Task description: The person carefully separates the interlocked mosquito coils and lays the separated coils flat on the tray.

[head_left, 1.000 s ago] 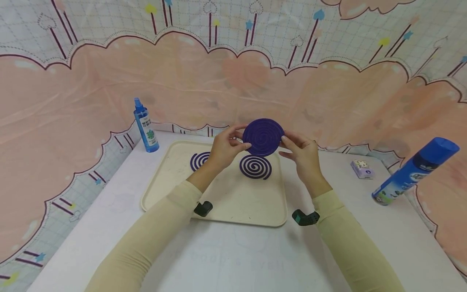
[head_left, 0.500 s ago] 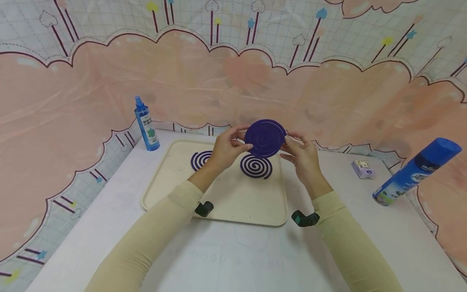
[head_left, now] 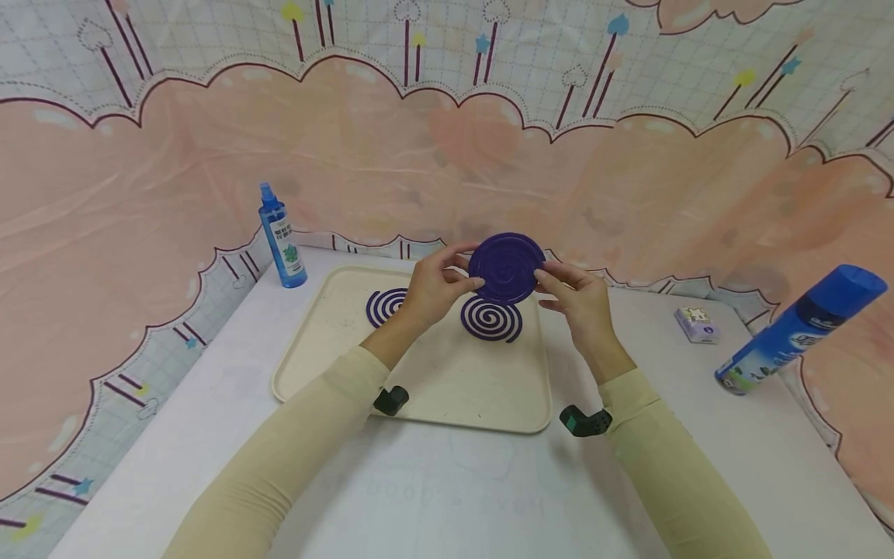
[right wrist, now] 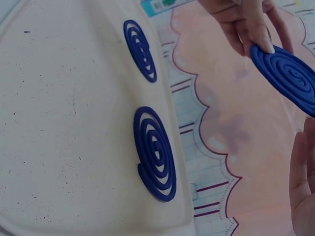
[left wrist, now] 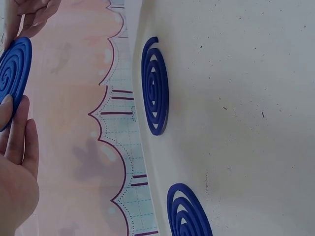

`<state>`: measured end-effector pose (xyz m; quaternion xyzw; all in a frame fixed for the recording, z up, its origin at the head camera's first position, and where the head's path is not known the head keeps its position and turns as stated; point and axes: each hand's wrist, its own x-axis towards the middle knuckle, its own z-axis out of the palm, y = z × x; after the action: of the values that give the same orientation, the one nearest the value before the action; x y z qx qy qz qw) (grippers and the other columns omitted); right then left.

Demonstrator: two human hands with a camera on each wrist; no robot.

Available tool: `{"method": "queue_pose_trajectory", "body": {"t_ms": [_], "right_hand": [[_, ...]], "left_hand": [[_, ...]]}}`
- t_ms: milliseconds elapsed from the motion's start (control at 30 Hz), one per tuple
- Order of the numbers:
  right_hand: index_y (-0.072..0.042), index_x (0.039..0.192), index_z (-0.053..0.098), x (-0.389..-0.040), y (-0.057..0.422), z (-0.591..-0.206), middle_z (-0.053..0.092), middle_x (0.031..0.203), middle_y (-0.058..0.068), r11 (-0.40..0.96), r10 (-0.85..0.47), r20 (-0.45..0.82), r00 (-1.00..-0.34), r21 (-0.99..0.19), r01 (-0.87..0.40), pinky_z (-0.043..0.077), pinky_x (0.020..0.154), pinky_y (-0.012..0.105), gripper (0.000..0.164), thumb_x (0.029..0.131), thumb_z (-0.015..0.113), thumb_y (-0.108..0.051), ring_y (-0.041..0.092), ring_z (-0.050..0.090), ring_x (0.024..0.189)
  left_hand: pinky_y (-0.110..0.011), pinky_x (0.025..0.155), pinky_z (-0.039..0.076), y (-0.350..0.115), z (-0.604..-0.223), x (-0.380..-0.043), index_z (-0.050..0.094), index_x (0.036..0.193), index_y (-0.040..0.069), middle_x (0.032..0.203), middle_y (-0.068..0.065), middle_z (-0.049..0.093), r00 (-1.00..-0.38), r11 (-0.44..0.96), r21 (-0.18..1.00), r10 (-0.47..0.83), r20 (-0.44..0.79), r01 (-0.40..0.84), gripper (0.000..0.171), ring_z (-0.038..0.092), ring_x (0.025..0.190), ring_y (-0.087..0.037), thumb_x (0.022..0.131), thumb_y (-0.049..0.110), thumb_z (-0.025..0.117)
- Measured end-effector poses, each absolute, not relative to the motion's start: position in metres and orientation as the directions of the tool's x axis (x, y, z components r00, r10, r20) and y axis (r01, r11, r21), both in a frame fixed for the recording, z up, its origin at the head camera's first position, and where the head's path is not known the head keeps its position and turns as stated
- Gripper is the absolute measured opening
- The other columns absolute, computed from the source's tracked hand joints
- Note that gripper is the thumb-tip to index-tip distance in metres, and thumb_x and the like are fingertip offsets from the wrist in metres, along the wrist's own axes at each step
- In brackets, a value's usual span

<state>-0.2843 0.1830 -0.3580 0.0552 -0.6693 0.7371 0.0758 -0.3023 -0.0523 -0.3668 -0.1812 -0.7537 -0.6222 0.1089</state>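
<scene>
A dark blue mosquito coil, its spirals closely packed like an unseparated pair, is held up above the back of the tray. My left hand pinches its left edge between thumb and fingers. On the opposite edge, my right hand pinches it with thumb and fingertips. Below lie two coils with open gaps between their turns: one coil at the tray's back right, the other coil further left, partly covered by the left hand. In the right wrist view the held coil is cut off by the frame's edge.
The cream tray with dark crumbs lies on a white table. A blue spray bottle stands back left. On the right are a small purple box and a tall blue aerosol can. A patterned cloth hangs behind.
The right hand has shifted its grip slightly along the coil's right edge, and its thumb now lies further over it. The held coil sits slightly lower. The left hand keeps its pinch.
</scene>
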Motion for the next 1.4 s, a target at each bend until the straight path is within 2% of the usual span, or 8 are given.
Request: {"method": "queue_pose_trajectory", "body": {"t_ms": [167, 367, 633, 767, 900, 1133, 1300, 1400], "right_hand": [[-0.019, 0.097, 0.076, -0.2854, 0.1832, -0.3614, 0.076, 0.082, -0.015, -0.051, 0.053, 0.201, -0.978, -0.978, -0.203, 0.061, 0.066, 0.02, 0.012, 0.093, 0.074, -0.008, 0.001, 0.074, 0.074], [-0.021, 0.094, 0.076, -0.2857, 0.1834, -0.3617, 0.077, 0.081, -0.014, -0.052, 0.07, 0.207, -0.976, -0.976, -0.211, 0.061, 0.066, 0.02, 0.014, 0.092, 0.074, -0.007, 0.002, 0.075, 0.072], [-0.021, 0.092, 0.078, -0.2859, 0.1855, -0.3618, 0.077, 0.081, -0.013, -0.068, 0.075, 0.211, -0.975, -0.974, -0.216, 0.061, 0.066, 0.02, 0.017, 0.091, 0.075, -0.005, 0.002, 0.075, 0.071], [-0.018, 0.097, 0.079, -0.2851, 0.187, -0.3613, 0.077, 0.082, -0.013, -0.083, 0.096, 0.203, -0.974, -0.974, -0.211, 0.061, 0.066, 0.02, 0.015, 0.091, 0.075, -0.004, 0.002, 0.075, 0.07], [-0.016, 0.1, 0.079, -0.2847, 0.1874, -0.3618, 0.077, 0.083, -0.014, -0.096, 0.111, 0.208, -0.972, -0.971, -0.219, 0.061, 0.066, 0.02, 0.016, 0.091, 0.074, -0.003, 0.002, 0.074, 0.07], [-0.026, 0.089, 0.079, -0.2854, 0.1878, -0.3644, 0.077, 0.082, -0.013, -0.13, 0.104, 0.223, -0.969, -0.963, -0.236, 0.061, 0.064, 0.019, 0.027, 0.092, 0.072, 0.0, 0.002, 0.075, 0.069], [-0.028, 0.086, 0.079, -0.2853, 0.187, -0.3653, 0.078, 0.084, -0.015, -0.12, 0.094, 0.248, -0.964, -0.959, -0.258, 0.06, 0.064, 0.019, 0.033, 0.092, 0.071, 0.003, 0.0, 0.075, 0.072], [-0.028, 0.086, 0.079, -0.2847, 0.1873, -0.3658, 0.078, 0.084, -0.016, -0.104, 0.09, 0.25, -0.964, -0.96, -0.258, 0.061, 0.064, 0.019, 0.03, 0.091, 0.073, 0.001, -0.001, 0.074, 0.074]], "left_hand": [[-0.014, 0.067, 0.055, -0.0519, -0.3674, -0.3017, 0.065, 0.135, 0.008, 0.103, -0.025, 0.073, -0.91, 0.163, 0.897, 0.139, 0.391, 0.41, 0.059, 0.066, 0.067, -0.002, 0.081, -0.004, 0.082], [-0.015, 0.068, 0.056, -0.0533, -0.3671, -0.3019, 0.064, 0.137, 0.008, 0.105, -0.025, 0.073, -0.918, 0.149, 0.909, 0.154, 0.367, 0.388, 0.06, 0.065, 0.067, -0.001, 0.081, -0.003, 0.082], [-0.015, 0.073, 0.057, -0.0554, -0.3679, -0.3035, 0.063, 0.14, 0.011, 0.11, -0.024, 0.071, -0.942, 0.093, 0.95, 0.192, 0.276, 0.298, 0.059, 0.067, 0.07, -0.001, 0.085, -0.002, 0.079], [-0.022, 0.081, 0.061, -0.0564, -0.3697, -0.3059, 0.06, 0.142, 0.01, 0.111, -0.023, 0.071, -0.937, 0.029, 0.963, 0.242, 0.252, 0.267, 0.057, 0.07, 0.072, -0.002, 0.089, -0.004, 0.074], [-0.028, 0.083, 0.063, -0.0571, -0.3704, -0.3077, 0.057, 0.144, 0.006, 0.106, -0.014, 0.069, -0.929, -0.028, 0.969, 0.28, 0.243, 0.245, 0.055, 0.072, 0.072, -0.004, 0.092, -0.008, 0.068], [-0.025, 0.082, 0.063, -0.0584, -0.3701, -0.3078, 0.054, 0.147, 0.005, 0.106, -0.009, 0.067, -0.925, -0.067, 0.974, 0.304, 0.227, 0.217, 0.053, 0.073, 0.073, -0.004, 0.096, -0.009, 0.06], [-0.027, 0.083, 0.063, -0.058, -0.3703, -0.3078, 0.053, 0.147, 0.004, 0.11, -0.018, 0.069, -0.939, -0.056, 0.98, 0.28, 0.2, 0.192, 0.053, 0.072, 0.072, -0.004, 0.097, -0.009, 0.06], [-0.029, 0.084, 0.063, -0.0576, -0.3705, -0.3076, 0.057, 0.143, 0.001, 0.116, -0.025, 0.069, -0.95, -0.019, 0.981, 0.248, 0.192, 0.193, 0.048, 0.071, 0.072, -0.002, 0.096, -0.008, 0.061]]}}
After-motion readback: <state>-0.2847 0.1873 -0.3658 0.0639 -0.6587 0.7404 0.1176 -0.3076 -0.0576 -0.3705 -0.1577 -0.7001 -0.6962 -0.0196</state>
